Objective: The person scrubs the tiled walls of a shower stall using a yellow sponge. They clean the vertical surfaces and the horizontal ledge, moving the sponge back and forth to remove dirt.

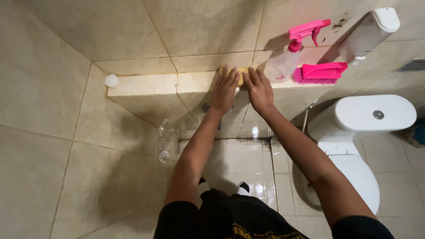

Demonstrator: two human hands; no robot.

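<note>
**Both hands pressing a yellow sponge on the tiled ledge**

I stand facing the wall with both arms stretched out to the ledge (141, 84) that runs along it. My left hand (225, 88) lies flat, fingers straight and close together, over the left part of a yellow sponge (241, 71). My right hand (259, 88) lies just beside it, fingers likewise extended, covering the right part. Neither hand pinches anything; both press down with the palm and fingers. Only a thin yellow strip shows between and above my fingertips, so I take it for a sponge, though it could be a folded cloth.

On the same ledge, just to the right of my right hand, stands a clear spray bottle (283, 62) with a pink trigger, and beside it lies a pink scrub brush (321, 73), bristles down. A small white ball-shaped thing (111, 80) sits at the far left end. The white toilet (367, 115) stands lower right, its cistern under the ledge.

By my judgement the step in hand is scrubbing the ledge's top. The next stroke calls for keeping even pressure through both palms, sliding sideways without knocking the bottle.
</note>
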